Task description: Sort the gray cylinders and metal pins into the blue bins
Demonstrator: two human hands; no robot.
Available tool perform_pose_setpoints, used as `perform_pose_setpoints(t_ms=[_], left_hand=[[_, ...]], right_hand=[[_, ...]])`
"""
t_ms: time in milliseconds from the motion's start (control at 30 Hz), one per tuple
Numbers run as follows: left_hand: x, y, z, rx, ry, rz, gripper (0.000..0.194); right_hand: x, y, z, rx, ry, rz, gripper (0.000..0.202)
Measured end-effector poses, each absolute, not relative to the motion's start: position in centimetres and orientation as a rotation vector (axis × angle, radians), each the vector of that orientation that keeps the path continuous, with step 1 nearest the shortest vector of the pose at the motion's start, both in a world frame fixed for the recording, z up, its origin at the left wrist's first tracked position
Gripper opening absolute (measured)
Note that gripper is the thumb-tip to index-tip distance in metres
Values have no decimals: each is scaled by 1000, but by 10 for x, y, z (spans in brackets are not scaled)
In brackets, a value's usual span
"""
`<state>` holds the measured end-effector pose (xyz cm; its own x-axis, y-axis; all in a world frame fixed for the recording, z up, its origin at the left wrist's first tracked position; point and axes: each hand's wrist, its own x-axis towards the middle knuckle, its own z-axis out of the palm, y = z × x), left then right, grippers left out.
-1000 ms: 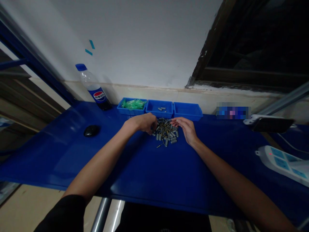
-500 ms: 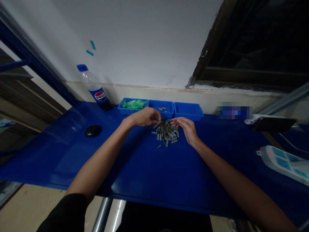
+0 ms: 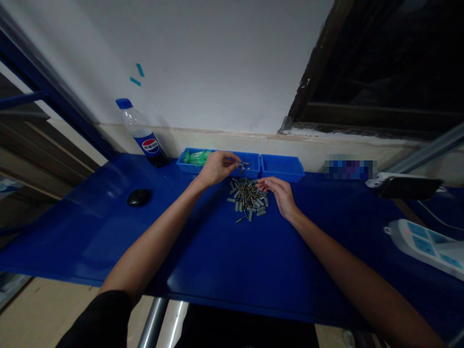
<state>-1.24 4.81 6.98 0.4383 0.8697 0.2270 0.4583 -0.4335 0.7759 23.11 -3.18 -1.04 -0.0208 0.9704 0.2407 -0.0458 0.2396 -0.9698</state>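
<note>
Small grey cylinders [image 3: 250, 215] and thin brass-coloured pins [image 3: 248, 194] lie piled beside the loosely curled right hand [image 3: 282, 194]. Beyond, the left hand [image 3: 216, 168] reaches over the middle blue plastic bin [image 3: 255, 174], apparently placing; release calls for parted fingertips. Whether either hand grips anything, I cannot tell.

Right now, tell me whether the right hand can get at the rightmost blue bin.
Probably yes: the rightmost blue bin lies just beyond the right hand, open at the top, and the left hand, at the middle bin, leaves it clear.

Workbench area, parts bins [image 3: 282, 167], metal pieces [image 3: 250, 198]
</note>
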Motion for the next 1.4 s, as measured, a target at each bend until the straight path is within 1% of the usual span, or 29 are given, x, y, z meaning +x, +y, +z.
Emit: perform_pose_setpoints(t_ms=[67, 133, 267, 333, 467, 600, 800, 967, 1133, 1400], left_hand=[[-14, 46, 76, 2084, 1118, 894, 31], [-17, 43, 82, 2192, 1059, 815, 31], [-19, 39, 85, 2490, 859, 325, 28], [-14, 36, 78, 2622, 909, 196, 26], [2, 29, 60, 2734, 1187, 188, 27], [10, 25, 51, 2752, 1326, 233, 27], [7, 29, 50, 2732, 1351, 256, 36], [7, 29, 50, 2710, 1380, 238, 30], [9, 28, 49, 2706, 1362, 250, 30], [3, 29, 64, 2719, 1397, 307, 27]], right_hand=[[231, -31, -11, -980, -1304, 1071, 24], [232, -31, -12, -975, -1307, 1077, 24], [232, -29, -15, -985, -1305, 1081, 26], [232, -29, -14, -991, -1305, 1076, 26], [231, -31, -11, -981, -1300, 1075, 25], [230, -31, -11, -983, -1301, 1076, 24], [231, -30, -11, -974, -1301, 1078, 23], [231, -30, -11, -979, -1306, 1074, 23], [231, -30, -11, -984, -1300, 1074, 23], [230, -31, -12, -973, -1301, 1075, 24]])
